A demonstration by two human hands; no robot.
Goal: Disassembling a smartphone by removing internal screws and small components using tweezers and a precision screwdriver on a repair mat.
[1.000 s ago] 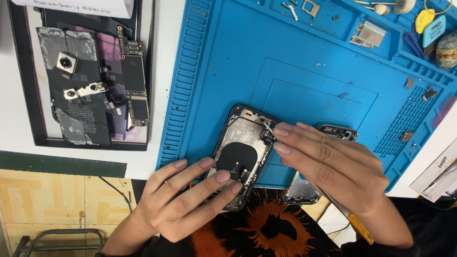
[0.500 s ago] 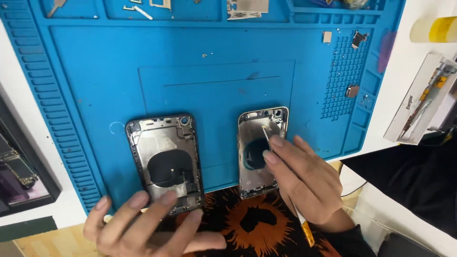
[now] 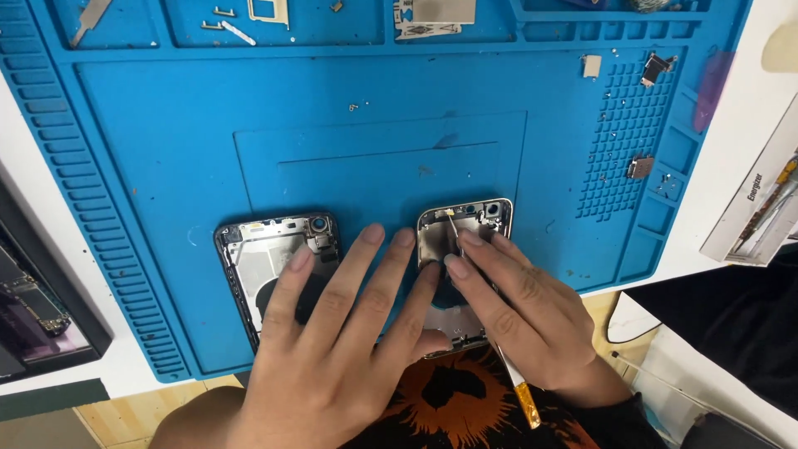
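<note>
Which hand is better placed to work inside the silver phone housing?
Probably the right hand: it holds tweezers with tips inside the silver phone housing. The left hand lies flat, steadying.

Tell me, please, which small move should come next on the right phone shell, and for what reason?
Probably slide the tool tip a little deeper along the top of the right shell and lift gently. The right hand already has the thin tool touching inside near the camera hole, and the left hand lies flat across both shells, with a fingertip on the left shell, so the work looks steadied.
</note>
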